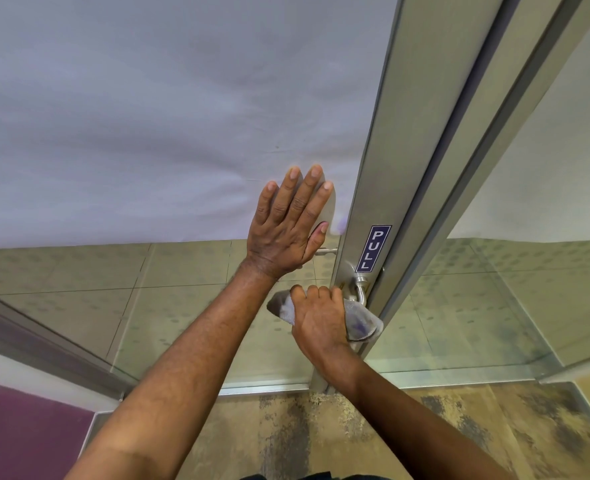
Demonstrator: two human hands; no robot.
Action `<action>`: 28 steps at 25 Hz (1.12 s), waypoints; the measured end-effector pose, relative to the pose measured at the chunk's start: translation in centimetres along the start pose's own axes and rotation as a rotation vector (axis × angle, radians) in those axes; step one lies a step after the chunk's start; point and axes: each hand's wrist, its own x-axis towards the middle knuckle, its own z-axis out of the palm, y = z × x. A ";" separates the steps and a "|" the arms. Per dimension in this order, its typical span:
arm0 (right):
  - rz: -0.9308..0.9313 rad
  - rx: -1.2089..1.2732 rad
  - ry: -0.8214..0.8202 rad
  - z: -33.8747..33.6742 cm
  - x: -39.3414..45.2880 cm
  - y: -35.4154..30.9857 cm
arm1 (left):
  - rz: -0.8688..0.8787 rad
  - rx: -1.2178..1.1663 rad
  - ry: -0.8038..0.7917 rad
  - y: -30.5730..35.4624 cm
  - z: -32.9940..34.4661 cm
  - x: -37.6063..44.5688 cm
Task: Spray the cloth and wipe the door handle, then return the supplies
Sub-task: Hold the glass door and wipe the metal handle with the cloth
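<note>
The right hand (321, 320) has its grip curled tight around a grey cloth (363, 320), and the cloth is pressed over the door handle (360, 289). Only the metal neck of the handle shows, where it bends out from the door frame (390, 168); the rest is hidden under the cloth and the hand. The left hand (286, 226) holds nothing. It lies flat and wide open on the frosted glass of the door (148, 116), just beside the frame, as if to keep the door from swinging. A small blue sign (373, 248) that says PULL sits on the frame right above the handle. The job looks to be in the middle: the wiping is going on now. No spray bottle can be seen, so putting the cloth and spray back is yet to come. Below the frosted part, the glass is clear and shows a pale tiled floor (79, 289) on the far side. Under the arms is a blotchy tan and grey floor.
</note>
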 end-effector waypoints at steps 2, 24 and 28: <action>-0.029 -0.003 -0.018 -0.4 0.3 0.2 | 0.001 0.010 -0.003 0.0 0.0 0.0; -0.090 0.133 0.305 5.7 -5.0 12.0 | -0.008 0.000 -0.003 0.0 0.3 -0.1; 0.087 0.415 0.247 4.8 -4.7 11.6 | -0.008 0.004 -0.010 0.0 0.4 -0.2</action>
